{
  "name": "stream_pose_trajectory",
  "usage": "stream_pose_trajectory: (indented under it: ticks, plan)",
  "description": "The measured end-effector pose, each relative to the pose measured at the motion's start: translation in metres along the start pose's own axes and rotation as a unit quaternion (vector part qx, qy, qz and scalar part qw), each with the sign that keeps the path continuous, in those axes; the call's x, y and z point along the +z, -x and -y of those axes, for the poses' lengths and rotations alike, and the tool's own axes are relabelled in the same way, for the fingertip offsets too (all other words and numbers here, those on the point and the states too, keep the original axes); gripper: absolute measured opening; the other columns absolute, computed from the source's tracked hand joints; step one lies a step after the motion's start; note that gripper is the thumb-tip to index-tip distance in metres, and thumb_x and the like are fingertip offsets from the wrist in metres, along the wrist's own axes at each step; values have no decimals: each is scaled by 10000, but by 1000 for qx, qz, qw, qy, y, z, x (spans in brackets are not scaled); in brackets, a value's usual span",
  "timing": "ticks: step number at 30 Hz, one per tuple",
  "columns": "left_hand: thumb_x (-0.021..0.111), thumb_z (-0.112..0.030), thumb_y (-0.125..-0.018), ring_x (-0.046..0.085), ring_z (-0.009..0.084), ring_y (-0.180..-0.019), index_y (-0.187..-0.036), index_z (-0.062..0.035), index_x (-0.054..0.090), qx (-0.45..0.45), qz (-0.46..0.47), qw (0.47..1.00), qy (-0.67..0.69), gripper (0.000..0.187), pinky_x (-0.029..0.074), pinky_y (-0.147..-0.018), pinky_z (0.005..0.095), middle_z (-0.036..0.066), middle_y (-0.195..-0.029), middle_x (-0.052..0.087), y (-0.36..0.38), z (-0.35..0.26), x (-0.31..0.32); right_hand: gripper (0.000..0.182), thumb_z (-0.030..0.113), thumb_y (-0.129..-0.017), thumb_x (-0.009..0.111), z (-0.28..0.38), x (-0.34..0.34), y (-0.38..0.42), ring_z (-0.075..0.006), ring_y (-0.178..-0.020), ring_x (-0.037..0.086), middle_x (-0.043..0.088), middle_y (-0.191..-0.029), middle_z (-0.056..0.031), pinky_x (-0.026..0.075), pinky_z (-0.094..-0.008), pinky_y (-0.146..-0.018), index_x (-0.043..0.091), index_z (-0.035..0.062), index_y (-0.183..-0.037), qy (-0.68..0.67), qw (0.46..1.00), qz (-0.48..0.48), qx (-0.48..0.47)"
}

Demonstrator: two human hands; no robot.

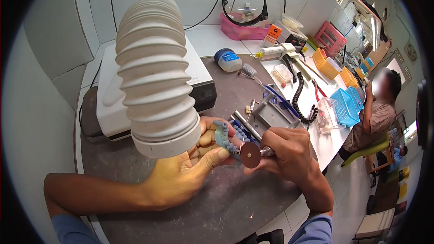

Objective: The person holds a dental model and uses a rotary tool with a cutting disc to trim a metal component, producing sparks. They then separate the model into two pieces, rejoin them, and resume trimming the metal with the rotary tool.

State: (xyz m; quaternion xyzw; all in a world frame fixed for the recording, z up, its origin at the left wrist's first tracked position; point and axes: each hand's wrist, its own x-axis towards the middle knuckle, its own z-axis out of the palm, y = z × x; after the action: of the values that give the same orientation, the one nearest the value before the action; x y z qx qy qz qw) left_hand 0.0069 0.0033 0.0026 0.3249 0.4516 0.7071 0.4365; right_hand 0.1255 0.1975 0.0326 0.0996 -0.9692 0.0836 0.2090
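Scuffed grey worktop (203, 214), blue-lidded jar (229, 61), brush (249, 70), grey tray (276, 116)

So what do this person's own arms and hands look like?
The left hand and right hand are human and ungloved, with no watch or bracelet showing at the wrists. The forearms are uncovered. Blue fabric sleeves, left and right, end around the elbows; I see no markings on them.

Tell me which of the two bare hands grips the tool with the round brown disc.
The right hand: it grips the metal tool just behind the round brown disc. The left hand instead holds the toothed blue-grey piece.
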Motion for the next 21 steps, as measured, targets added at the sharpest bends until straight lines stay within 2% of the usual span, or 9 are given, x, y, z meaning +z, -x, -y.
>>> stream_pose_trajectory:
  ticks: [3,5,9,11,14,21]
  plan:
    - [491,-101,-991,545,153,-1165,-1301,-34,354,-4,4,1000,-12,345,464,-1014,347,72,-1195,555,-1,-1,0,504,522,-674,755,0,1,0,-169,-481,549,502,-572,-6,401,-313,-434,490,94,-651,0,1000,-2,-3]
    - [484,-8,-964,558,162,-1145,-1269,30,370,-5,-6,1000,9,328,501,-1003,307,113,-1189,534,-1,-2,1,507,522,-673,756,0,1,-1,-169,-479,545,496,-571,-6,400,-313,-433,485,95,-648,-3,1000,-9,-6]
    - [485,-8,-963,556,162,-1148,-1263,27,377,-2,-6,1000,5,321,499,-1006,309,113,-1188,533,-1,-1,0,509,526,-666,758,-1,2,0,-171,-478,542,496,-573,-8,396,-313,-431,486,96,-649,2,1000,-5,-7]
    - [491,-89,-987,546,158,-1164,-1295,-30,351,4,4,1000,-3,344,465,-1021,357,79,-1205,546,-1,3,-1,510,527,-664,758,-1,2,0,-171,-477,540,495,-574,-8,394,-313,-430,485,96,-648,2,1000,-6,-8]
    - [473,-12,-969,543,166,-1167,-1278,25,354,-2,5,1000,12,333,490,-1018,314,121,-1190,532,-1,-2,0,509,525,-663,761,-1,1,0,-173,-479,541,495,-573,-8,395,-312,-431,485,97,-650,4,1000,-3,-10]
    - [452,-16,-978,541,170,-1170,-1295,24,325,4,12,1000,19,344,479,-1030,313,127,-1198,530,-1,-1,0,513,526,-663,762,-2,3,1,-172,-476,538,490,-571,-8,392,-314,-427,479,99,-649,-7,1000,-15,-10]
